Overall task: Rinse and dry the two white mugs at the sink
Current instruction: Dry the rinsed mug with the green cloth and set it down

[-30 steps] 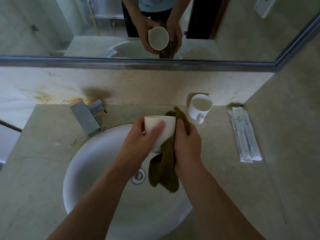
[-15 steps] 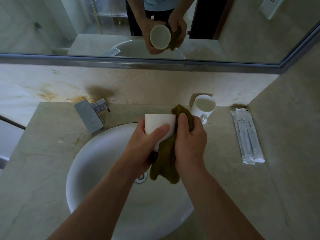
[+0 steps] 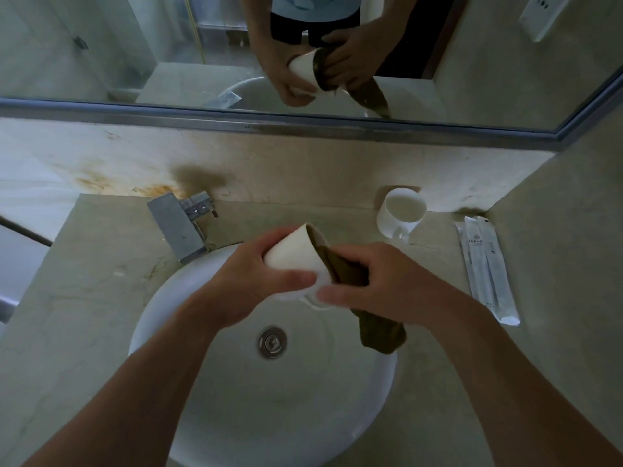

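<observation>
My left hand (image 3: 249,281) grips a white mug (image 3: 296,256) tilted on its side above the round white basin (image 3: 161,305), its mouth turned to the right. My right hand (image 3: 377,284) holds an olive-green cloth (image 3: 347,274) pushed into the mug's mouth, and the cloth's tail hangs down over the basin. The mug's handle peeks out under my hands. A second white mug (image 3: 401,212) stands upright on the counter at the back right, apart from both hands.
A square chrome tap (image 3: 178,227) stands at the basin's back left, and the drain (image 3: 272,342) sits in the bowl's middle. Wrapped sachets (image 3: 485,264) lie on the stone counter at right. A mirror (image 3: 135,45) runs along the back wall.
The mug has turned from roughly upright onto its side, mouth to the right. My right hand moved the cloth from the mug's outside into its mouth.
</observation>
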The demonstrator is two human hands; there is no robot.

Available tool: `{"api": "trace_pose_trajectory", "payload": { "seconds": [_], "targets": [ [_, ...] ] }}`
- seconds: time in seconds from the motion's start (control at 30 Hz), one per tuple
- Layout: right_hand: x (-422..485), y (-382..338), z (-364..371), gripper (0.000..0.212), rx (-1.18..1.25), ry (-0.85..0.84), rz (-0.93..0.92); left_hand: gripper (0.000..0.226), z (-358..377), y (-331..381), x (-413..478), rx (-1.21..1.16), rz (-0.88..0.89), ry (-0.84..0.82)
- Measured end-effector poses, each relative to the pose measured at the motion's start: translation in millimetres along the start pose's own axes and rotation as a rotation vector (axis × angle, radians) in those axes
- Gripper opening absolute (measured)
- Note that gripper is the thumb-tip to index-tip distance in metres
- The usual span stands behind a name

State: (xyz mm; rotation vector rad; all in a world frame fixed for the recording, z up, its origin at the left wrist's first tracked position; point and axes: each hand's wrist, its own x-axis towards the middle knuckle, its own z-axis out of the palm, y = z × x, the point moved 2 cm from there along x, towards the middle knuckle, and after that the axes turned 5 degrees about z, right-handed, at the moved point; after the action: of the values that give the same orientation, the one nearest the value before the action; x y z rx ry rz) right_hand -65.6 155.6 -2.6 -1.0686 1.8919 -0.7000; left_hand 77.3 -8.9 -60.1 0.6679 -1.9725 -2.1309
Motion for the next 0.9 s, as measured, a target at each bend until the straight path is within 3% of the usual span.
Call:
{"api": "trace_pose_trajectory", "payload": {
  "seconds": [0.07, 0.13, 0.2, 0.3, 0.4, 0.53, 0.63, 0.73, 0.8, 0.9],
  "targets": [
    [5.0, -0.3, 5.0, 0.028, -0.117, -0.001, -0.023, 0.085, -0.2, 0.8, 2.9, 0.007, -0.019, 0.004],
    [11.4, 1.9, 11.9, 0.027, -0.102, 0.096, -0.029, 0.089, 3.2, 0.5, 5.6, -0.012, -0.029, 0.058],
    [16.1, 5.2, 15.8, 0.020, -0.034, 0.211, -0.022, 0.086, 11.1, -0.9, 6.1, -0.182, -0.048, 0.105],
    [17.1, 7.8, 14.6, 0.013, -0.103, 0.312, -0.093, 0.082, 23.6, -3.4, 5.5, -0.435, -0.228, 0.051],
    [18.4, 7.8, 21.4, 0.017, -0.291, 0.288, -0.194, 0.075, 21.8, -6.1, 12.6, -0.440, -0.365, 0.143],
    [23.0, 5.9, 29.7, 0.048, -0.264, 0.199, -0.077, 0.078, 24.9, -7.8, 19.4, -0.371, -0.245, 0.283],
    [25.7, 5.0, 29.5, 0.046, -0.129, 0.205, -0.066, 0.081, 27.3, -13.1, 18.9, -0.438, -0.116, 0.289],
    [26.5, 5.2, 25.8, 0.032, -0.171, 0.295, -0.167, 0.083, 21.0, -14.0, 20.4, -0.450, -0.057, 0.243],
    [26.6, 10.0, 20.0, 0.025, -0.275, 0.346, -0.250, 0.076, 12.0, -7.0, 21.4, -0.368, -0.144, 0.141],
    [29.7, 15.4, 17.9, 0.040, -0.660, 0.428, -0.400, 0.085, 2.4, 1.0, 20.9, -0.336, -0.330, -0.011]
  ]
}}
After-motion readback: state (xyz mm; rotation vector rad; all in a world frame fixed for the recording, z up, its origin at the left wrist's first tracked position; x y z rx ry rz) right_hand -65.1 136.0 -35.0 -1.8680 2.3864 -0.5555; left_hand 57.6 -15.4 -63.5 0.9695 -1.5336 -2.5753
